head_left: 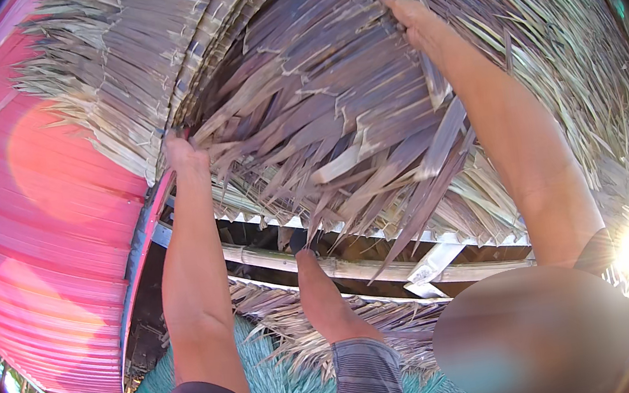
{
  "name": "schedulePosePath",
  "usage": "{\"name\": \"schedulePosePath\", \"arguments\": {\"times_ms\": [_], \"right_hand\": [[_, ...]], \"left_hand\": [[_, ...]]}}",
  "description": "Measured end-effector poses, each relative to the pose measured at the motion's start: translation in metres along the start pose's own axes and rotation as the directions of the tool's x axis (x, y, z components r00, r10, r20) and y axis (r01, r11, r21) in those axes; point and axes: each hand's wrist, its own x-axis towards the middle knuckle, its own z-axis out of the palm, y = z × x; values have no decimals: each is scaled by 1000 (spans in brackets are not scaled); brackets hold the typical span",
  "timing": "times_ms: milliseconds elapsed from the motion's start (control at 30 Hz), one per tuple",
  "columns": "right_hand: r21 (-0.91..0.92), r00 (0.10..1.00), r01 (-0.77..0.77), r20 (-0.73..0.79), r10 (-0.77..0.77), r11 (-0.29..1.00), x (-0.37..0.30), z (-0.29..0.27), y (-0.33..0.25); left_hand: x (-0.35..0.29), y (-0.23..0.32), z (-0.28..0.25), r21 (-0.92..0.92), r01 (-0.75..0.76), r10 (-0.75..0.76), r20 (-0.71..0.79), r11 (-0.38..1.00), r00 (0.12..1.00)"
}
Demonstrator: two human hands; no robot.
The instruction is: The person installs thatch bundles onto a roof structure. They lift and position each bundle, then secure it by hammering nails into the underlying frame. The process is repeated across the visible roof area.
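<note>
One dried palm-leaf thatch panel [350, 106], grey-brown, overlapping leaflets, loose tips hanging downward; location: between the two hands, spread rightward and upward of the left, leftward and downward of the right. Left hand [188, 151]: closed on the panel's lower left edge, fingertips partly hidden, just beside the rim of a pinkish-red corrugated roof sheet [45, 237]. Right hand [410, 16]: raised higher, arm extended, gripping the panel's upper right edge. Surrounding items: laid thatch [116, 48] at upper left, overlapping the roof sheet; further thatch [555, 49] at right, beyond the right forearm; one bamboo pole [267, 260] beneath the panel's hanging tips; teal thatch [273, 374] at the lower edge, beside one bent leg [327, 297] in grey shorts [364, 375].
</note>
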Motion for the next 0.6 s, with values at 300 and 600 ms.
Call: {"name": "schedulePosePath", "arguments": {"times_ms": [300, 600], "right_hand": [[-891, 858, 395, 271, -435, 224, -177, -24, -28], [-175, 892, 371, -206, -402, 912, -359, -201, -66]], "left_hand": [[-155, 187, -9, 66, -375, 380, -102, 925, 919], [-372, 377, 63, 207, -631, 493, 463, 747, 736]]}}
